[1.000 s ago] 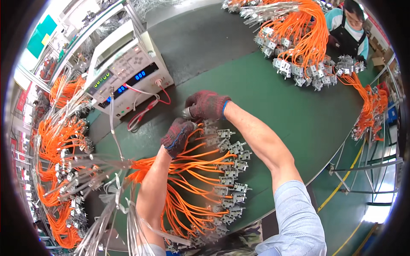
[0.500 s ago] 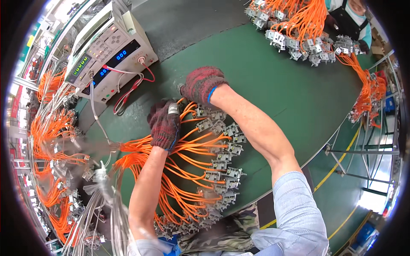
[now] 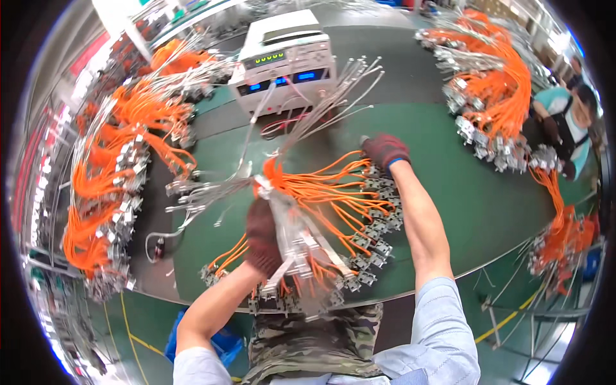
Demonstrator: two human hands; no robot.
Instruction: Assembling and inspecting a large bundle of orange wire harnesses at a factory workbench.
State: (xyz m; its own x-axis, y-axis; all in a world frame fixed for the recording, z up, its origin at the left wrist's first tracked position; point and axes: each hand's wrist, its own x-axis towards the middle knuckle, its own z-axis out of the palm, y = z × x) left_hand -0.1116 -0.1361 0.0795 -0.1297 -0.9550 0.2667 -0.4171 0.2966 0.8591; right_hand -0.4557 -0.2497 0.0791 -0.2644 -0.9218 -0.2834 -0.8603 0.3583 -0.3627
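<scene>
A workshop with a green-topped counter, its outer edge curving in view. Below, at near left, a blue bin sits on a green floor marked with yellow lines. Metal framing stands right, beside a bright patch of light.

instrument behind cable bundle | cable pile left | person far right

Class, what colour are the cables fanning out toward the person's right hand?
The cables are orange; the head view shows them best.
</scene>
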